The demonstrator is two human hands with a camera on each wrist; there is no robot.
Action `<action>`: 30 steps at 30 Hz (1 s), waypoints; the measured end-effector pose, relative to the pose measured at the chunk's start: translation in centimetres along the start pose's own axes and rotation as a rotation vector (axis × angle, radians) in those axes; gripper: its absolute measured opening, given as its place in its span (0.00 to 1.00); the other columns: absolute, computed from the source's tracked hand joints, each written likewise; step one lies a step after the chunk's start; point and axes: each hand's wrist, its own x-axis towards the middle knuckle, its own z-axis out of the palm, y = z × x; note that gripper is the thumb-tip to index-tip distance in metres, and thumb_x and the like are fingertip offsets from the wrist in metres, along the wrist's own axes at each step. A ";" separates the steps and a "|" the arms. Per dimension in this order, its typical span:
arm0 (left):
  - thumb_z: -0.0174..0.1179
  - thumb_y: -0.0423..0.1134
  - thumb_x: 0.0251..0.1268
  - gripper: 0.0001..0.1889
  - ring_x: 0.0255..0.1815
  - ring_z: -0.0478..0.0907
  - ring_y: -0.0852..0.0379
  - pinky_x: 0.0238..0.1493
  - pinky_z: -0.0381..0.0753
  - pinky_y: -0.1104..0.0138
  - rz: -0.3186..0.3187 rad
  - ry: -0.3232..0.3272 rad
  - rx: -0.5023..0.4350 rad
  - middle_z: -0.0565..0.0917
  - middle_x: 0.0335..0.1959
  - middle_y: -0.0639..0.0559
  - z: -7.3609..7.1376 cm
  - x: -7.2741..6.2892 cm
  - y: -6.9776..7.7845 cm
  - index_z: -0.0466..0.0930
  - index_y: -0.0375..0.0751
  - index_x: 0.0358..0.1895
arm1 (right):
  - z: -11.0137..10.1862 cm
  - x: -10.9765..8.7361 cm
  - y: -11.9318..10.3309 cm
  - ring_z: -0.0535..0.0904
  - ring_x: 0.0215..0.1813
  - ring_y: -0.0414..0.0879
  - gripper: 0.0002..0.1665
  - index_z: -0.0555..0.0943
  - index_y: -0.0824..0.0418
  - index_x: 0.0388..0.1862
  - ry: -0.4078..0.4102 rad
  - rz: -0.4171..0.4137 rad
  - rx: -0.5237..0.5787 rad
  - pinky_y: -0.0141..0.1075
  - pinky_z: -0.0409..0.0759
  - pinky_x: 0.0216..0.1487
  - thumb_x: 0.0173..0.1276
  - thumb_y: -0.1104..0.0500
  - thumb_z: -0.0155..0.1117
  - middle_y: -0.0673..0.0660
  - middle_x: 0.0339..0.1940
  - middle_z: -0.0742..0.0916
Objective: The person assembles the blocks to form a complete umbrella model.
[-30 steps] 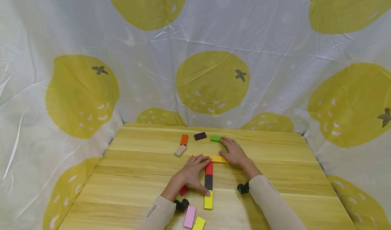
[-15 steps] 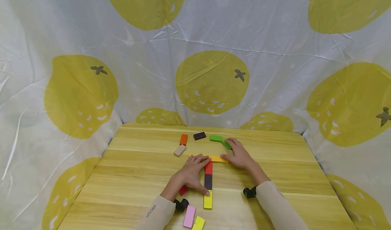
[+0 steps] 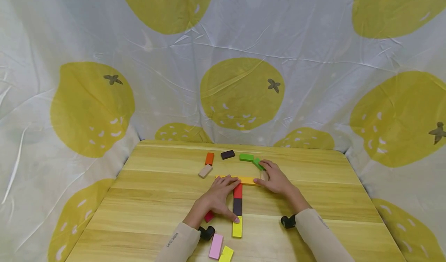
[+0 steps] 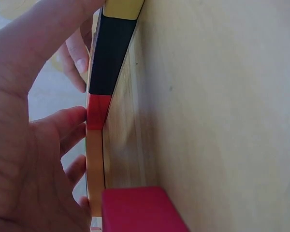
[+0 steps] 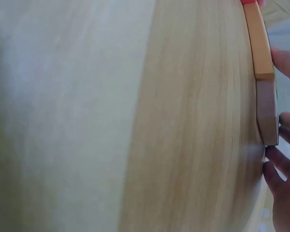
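My left hand [image 3: 219, 196] is spread over the row of wooden blocks, fingertips on the orange row and thumb on a yellow block [image 3: 237, 231]. A red block [image 3: 237, 191] and a black block [image 3: 237, 207] lie in line between them. At the right end, my right hand [image 3: 277, 180] has its thumb on an orange block [image 3: 249, 181]. Its fingers reach over a pale wooden block [image 3: 264, 175] and touch near a slanted green block [image 3: 258, 163]. In the right wrist view the pale block [image 5: 267, 113] abuts the orange one, with fingertips right at its far end.
Farther back lie a straight green block [image 3: 246, 157], a dark block [image 3: 228, 154], an orange-red block [image 3: 209, 158] and a beige block [image 3: 205, 171]. A crimson block [image 4: 140, 210] sits beside the left wrist. Pink [image 3: 216, 246] and yellow blocks [image 3: 226, 254] lie near the front.
My right hand has shifted right and slightly nearer, uncovering the slanted green block and then the pale block beside the orange row. My left hand stays in place.
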 end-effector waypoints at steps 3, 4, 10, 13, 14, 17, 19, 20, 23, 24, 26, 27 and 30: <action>0.74 0.80 0.31 0.71 0.86 0.46 0.49 0.85 0.42 0.45 0.001 0.004 0.003 0.55 0.84 0.59 0.0 0.1 0.0 0.52 0.57 0.84 | 0.0 0.0 0.1 0.64 0.79 0.63 0.52 0.66 0.61 0.80 0.003 -0.002 -0.002 0.62 0.66 0.76 0.67 0.33 0.67 0.60 0.80 0.69; 0.74 0.80 0.31 0.71 0.86 0.46 0.49 0.85 0.42 0.45 0.002 0.005 0.005 0.55 0.84 0.59 0.0 0.2 0.0 0.52 0.57 0.84 | -0.1 0.1 0.1 0.64 0.79 0.63 0.52 0.66 0.61 0.79 0.005 -0.005 -0.006 0.62 0.66 0.76 0.67 0.33 0.67 0.61 0.80 0.69; 0.74 0.80 0.31 0.71 0.86 0.46 0.48 0.84 0.44 0.43 0.006 0.008 0.010 0.55 0.84 0.59 0.0 0.2 0.1 0.52 0.58 0.84 | -0.3 0.2 0.1 0.63 0.79 0.63 0.52 0.66 0.61 0.80 -0.005 0.000 -0.026 0.62 0.66 0.76 0.68 0.32 0.66 0.60 0.80 0.68; 0.73 0.80 0.32 0.71 0.86 0.46 0.48 0.84 0.44 0.43 0.008 0.011 0.014 0.55 0.84 0.59 -0.1 0.3 0.1 0.52 0.57 0.84 | -0.5 0.3 0.0 0.63 0.80 0.63 0.52 0.66 0.61 0.80 -0.016 0.003 -0.025 0.62 0.67 0.76 0.68 0.32 0.66 0.60 0.80 0.68; 0.73 0.80 0.32 0.71 0.86 0.46 0.48 0.84 0.44 0.43 0.010 0.013 0.017 0.55 0.84 0.58 -0.2 0.3 0.1 0.52 0.57 0.84 | -0.5 0.4 0.0 0.63 0.79 0.63 0.52 0.66 0.62 0.80 -0.014 0.001 -0.028 0.62 0.67 0.75 0.68 0.32 0.66 0.60 0.80 0.68; 0.73 0.80 0.32 0.71 0.86 0.46 0.49 0.85 0.43 0.45 0.014 0.013 0.026 0.55 0.84 0.58 -0.6 0.3 0.1 0.52 0.56 0.84 | -0.6 0.5 -0.1 0.63 0.79 0.63 0.52 0.66 0.62 0.80 -0.008 -0.001 -0.024 0.62 0.68 0.75 0.68 0.32 0.66 0.60 0.80 0.68; 0.73 0.80 0.32 0.71 0.87 0.46 0.49 0.85 0.43 0.46 0.011 0.010 0.037 0.55 0.84 0.58 -0.7 0.4 0.2 0.52 0.56 0.84 | -0.6 0.7 -0.1 0.64 0.79 0.63 0.52 0.66 0.62 0.79 -0.001 -0.004 -0.029 0.62 0.68 0.75 0.68 0.32 0.66 0.60 0.80 0.69; 0.73 0.80 0.33 0.71 0.87 0.46 0.49 0.85 0.43 0.47 0.011 0.009 0.041 0.55 0.84 0.58 -0.8 0.4 0.2 0.51 0.57 0.84 | -0.6 0.7 -0.1 0.64 0.79 0.63 0.52 0.66 0.62 0.79 0.003 -0.007 -0.030 0.62 0.68 0.75 0.68 0.32 0.66 0.60 0.80 0.69; 0.73 0.80 0.32 0.71 0.86 0.47 0.49 0.85 0.44 0.47 0.010 0.011 0.052 0.55 0.84 0.58 -0.9 0.3 0.1 0.52 0.57 0.84 | -0.5 0.7 -0.2 0.64 0.79 0.63 0.52 0.66 0.62 0.79 0.009 -0.010 -0.023 0.61 0.68 0.75 0.67 0.32 0.66 0.60 0.80 0.69; 0.73 0.80 0.32 0.71 0.86 0.47 0.49 0.85 0.45 0.46 0.011 0.014 0.055 0.56 0.84 0.58 -0.9 0.2 0.1 0.52 0.56 0.84 | -0.5 0.7 -0.3 0.64 0.79 0.62 0.52 0.66 0.61 0.79 0.008 -0.007 -0.022 0.61 0.68 0.75 0.67 0.32 0.66 0.59 0.80 0.69; 0.73 0.80 0.32 0.70 0.86 0.48 0.48 0.85 0.46 0.46 0.016 0.018 0.051 0.56 0.84 0.57 -0.6 0.1 0.1 0.52 0.55 0.84 | -0.4 0.5 -0.4 0.64 0.78 0.63 0.51 0.67 0.61 0.79 0.006 -0.001 -0.013 0.61 0.69 0.74 0.67 0.33 0.67 0.60 0.80 0.69; 0.73 0.80 0.33 0.71 0.86 0.48 0.48 0.85 0.46 0.45 0.021 0.018 0.049 0.56 0.84 0.57 -0.5 0.0 0.0 0.52 0.55 0.84 | -0.4 0.3 -0.5 0.65 0.78 0.63 0.51 0.67 0.62 0.79 0.006 0.000 -0.009 0.62 0.69 0.74 0.67 0.34 0.68 0.60 0.80 0.69; 0.72 0.81 0.33 0.70 0.86 0.48 0.47 0.85 0.46 0.44 0.037 0.019 0.046 0.56 0.84 0.56 0.0 -0.2 0.0 0.53 0.54 0.84 | -0.2 -0.1 -0.6 0.66 0.77 0.64 0.51 0.67 0.62 0.79 -0.004 0.011 -0.007 0.61 0.70 0.73 0.67 0.34 0.68 0.60 0.80 0.69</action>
